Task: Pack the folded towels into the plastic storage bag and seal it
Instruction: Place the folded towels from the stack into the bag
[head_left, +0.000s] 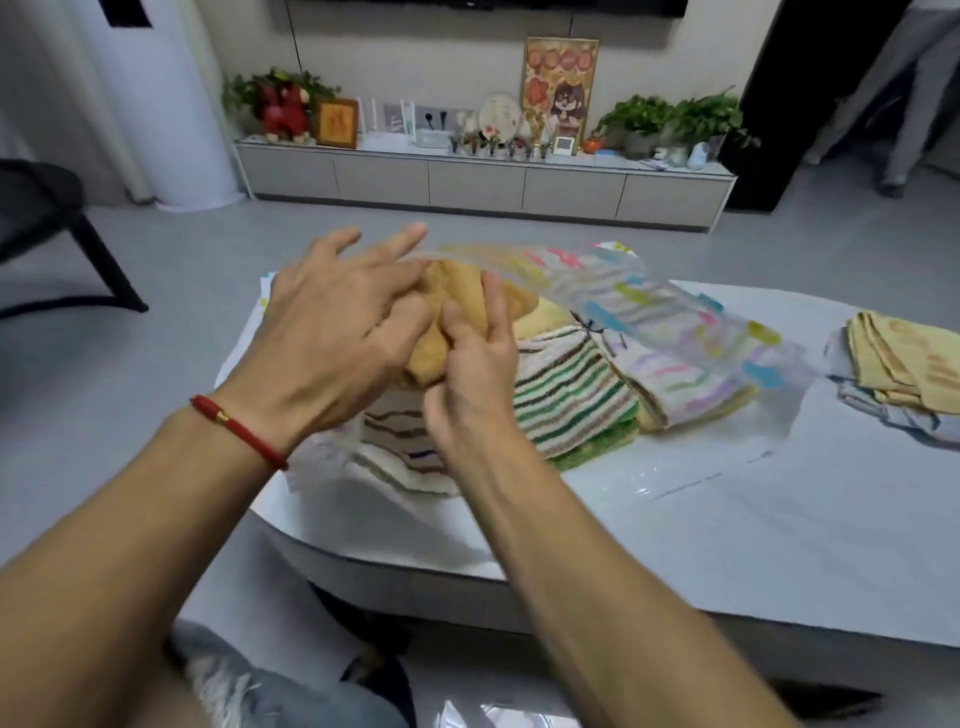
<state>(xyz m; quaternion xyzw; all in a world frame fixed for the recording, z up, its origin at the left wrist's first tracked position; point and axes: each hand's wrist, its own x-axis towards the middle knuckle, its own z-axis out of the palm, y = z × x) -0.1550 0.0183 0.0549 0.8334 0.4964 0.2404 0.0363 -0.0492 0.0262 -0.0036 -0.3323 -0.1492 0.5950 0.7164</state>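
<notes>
On the white table (675, 545), a clear plastic storage bag (675, 322) printed with coloured marks is seen lying with its mouth toward the left. Folded towels are held inside it: a brown-and-white wavy-striped towel (395, 441) at the left, a green-and-brown striped towel (566, 395) beside it, and a pastel-striped towel (685, 384) further right under the printed film. An orange terry towel (452, 296), soft and rolled into a rounded lump, is seen at the bag's mouth on top of the stack.

The left hand (337, 332), with a red cord bracelet (239, 431) at the wrist, is spread, its fingers mostly straight, laid on the orange towel, with two fingertips raised against the bag's upper film. The right hand (478, 364) is pressed against the same towel, fingers extended over it and thumb against its side; a firm grasp cannot be confirmed.

Well apart at the far right, a folded yellow cloth (898, 358) is stacked on a pale grey one (878, 410).
</notes>
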